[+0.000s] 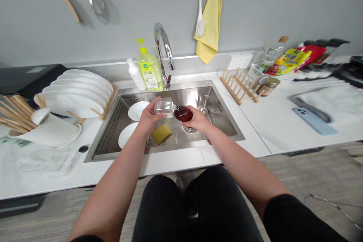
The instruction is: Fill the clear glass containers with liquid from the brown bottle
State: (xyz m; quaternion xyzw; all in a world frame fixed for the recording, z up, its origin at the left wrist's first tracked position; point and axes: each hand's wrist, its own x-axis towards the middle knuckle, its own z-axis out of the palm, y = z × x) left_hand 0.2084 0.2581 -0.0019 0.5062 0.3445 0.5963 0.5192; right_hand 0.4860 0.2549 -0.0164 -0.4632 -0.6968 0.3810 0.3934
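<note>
Over the steel sink (pixel 195 96), my left hand (pixel 151 116) grips a clear, box-shaped container (pixel 163 106) by its left side. My right hand (pixel 197 118) is wrapped round a small bottle of dark red liquid (pixel 183 113), tilted so that its clear neck points left at the container's right edge. Whether liquid is flowing cannot be made out. Below the hands a yellow sponge (pixel 161 134) lies in the sink. Two white plates, an upper one (pixel 138 110) and a lower one (pixel 127 134), rest on the sink's left side.
The chrome faucet (pixel 163 45) rises behind the sink, beside a green soap bottle (pixel 149 70). White plates (pixel 76 90) stand in a rack at left, near a utensil holder (pixel 53 132). At right are a wooden rack (pixel 241 85), a jar (pixel 269 86) and a phone (pixel 314 121).
</note>
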